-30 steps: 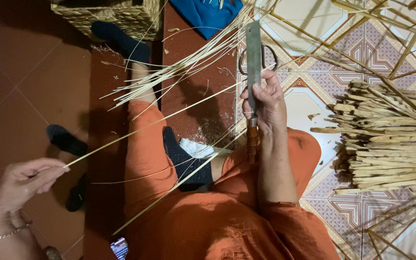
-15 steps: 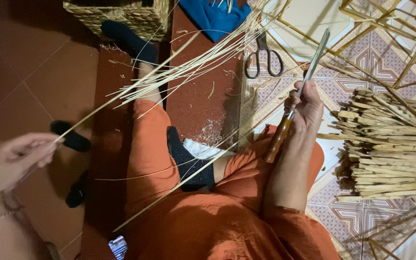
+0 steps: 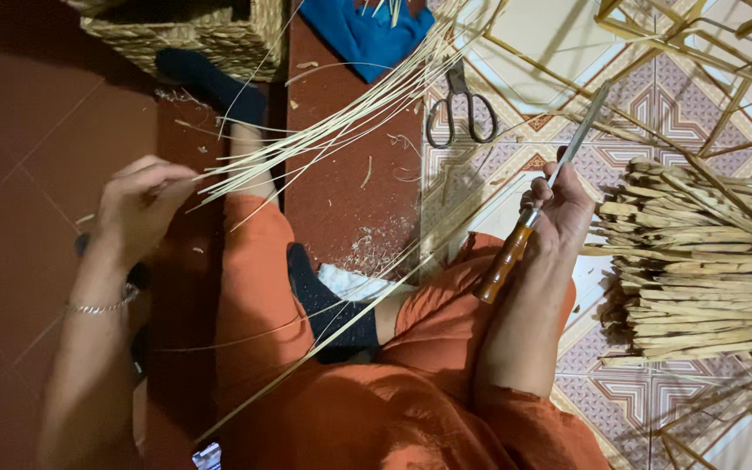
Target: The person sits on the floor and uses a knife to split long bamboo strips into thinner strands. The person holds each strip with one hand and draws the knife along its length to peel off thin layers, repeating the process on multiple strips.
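— Two hands are working here: we are watching the left hand (image 3: 145, 204) pinching the near ends of a fan of thin cane strips (image 3: 341, 122), its grip clenched on them.

— And we are seeing the right hand (image 3: 563, 209) clenching a wooden-handled knife (image 3: 537, 204), blade pointing up and away. Scissors (image 3: 460, 109) are lying on the patterned floor tiles (image 3: 654, 96), near a stack of split cane (image 3: 698, 261).

Dark red tiled floor (image 3: 19, 174) on the left, patterned tiles (image 3: 646, 96) on the right (dim, warm light)
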